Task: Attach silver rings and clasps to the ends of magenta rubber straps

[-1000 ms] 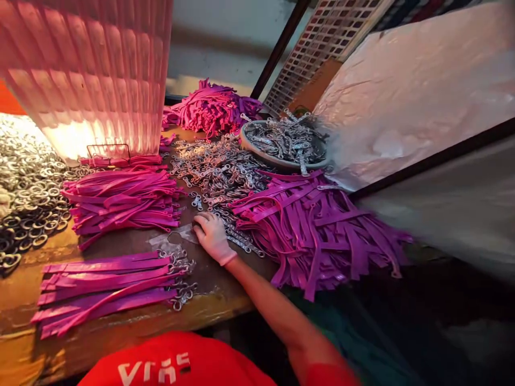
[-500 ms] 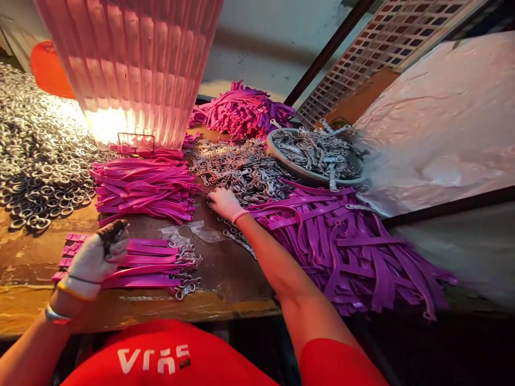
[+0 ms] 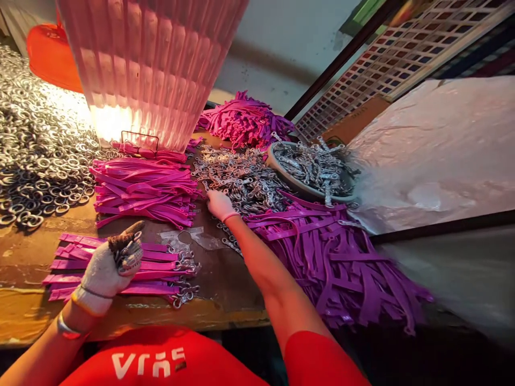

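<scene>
My right hand [image 3: 219,205], in a pale glove, reaches into the near edge of a heap of small metal clasps [image 3: 241,179] on the worn wooden table [image 3: 225,279]. Its fingers are bunched together among the clasps; what they pinch is hidden. My left hand [image 3: 108,268], in a white work glove with darkened fingertips, hovers curled in a loose fist above a row of pink straps with clasps fitted [image 3: 132,265]. Nothing shows inside it. A loose pile of purple straps [image 3: 333,252] lies right of my right forearm.
A stack of pink straps [image 3: 145,190] lies behind the left hand. Metal rings [image 3: 36,155] cover the table's left. A round dish of clasps [image 3: 314,166] stands at the back, more straps [image 3: 245,118] behind it. A ribbed lit lampshade [image 3: 148,69] rises at the back left; crinkled plastic sheeting [image 3: 434,150] lies right.
My right hand has slid forward from the bare table into the clasp heap. My left hand has come into view and risen over the finished straps. The view has shifted left.
</scene>
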